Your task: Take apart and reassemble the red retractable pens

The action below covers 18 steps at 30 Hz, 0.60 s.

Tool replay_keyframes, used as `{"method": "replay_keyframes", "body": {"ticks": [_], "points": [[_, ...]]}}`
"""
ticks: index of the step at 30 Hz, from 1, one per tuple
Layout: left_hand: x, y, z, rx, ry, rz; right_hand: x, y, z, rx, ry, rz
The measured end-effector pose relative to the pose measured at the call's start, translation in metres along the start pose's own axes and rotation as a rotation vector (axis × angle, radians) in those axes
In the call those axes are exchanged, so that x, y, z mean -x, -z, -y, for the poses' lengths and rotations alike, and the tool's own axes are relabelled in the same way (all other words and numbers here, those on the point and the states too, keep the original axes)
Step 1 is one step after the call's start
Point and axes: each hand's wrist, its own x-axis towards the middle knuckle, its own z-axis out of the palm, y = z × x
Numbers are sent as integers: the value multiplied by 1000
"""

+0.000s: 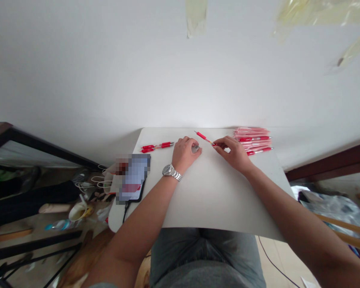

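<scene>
Toward twelve o'clock on the counter, the right hand is pinching a red pen, its tip pointing to ten. The left hand is curling its grip around a small grey piece, barely visible. Red pens are lying at ten, pink sticks at two, and a phone is resting at nine.

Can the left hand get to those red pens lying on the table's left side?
Probably yes: the red pens lie close beside the left hand, with nothing visible between.
</scene>
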Motion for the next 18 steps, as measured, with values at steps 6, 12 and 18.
{"method": "replay_keyframes", "body": {"ticks": [6,12,18], "points": [[0,-2,2,4,13,-21,0,0,0,4,-1,7],[0,-2,-2,-16,26,-9,0,-1,-3,7,6,3],[0,0,-4,-27,18,-4,1,-1,-4,1,-1,3]]}}
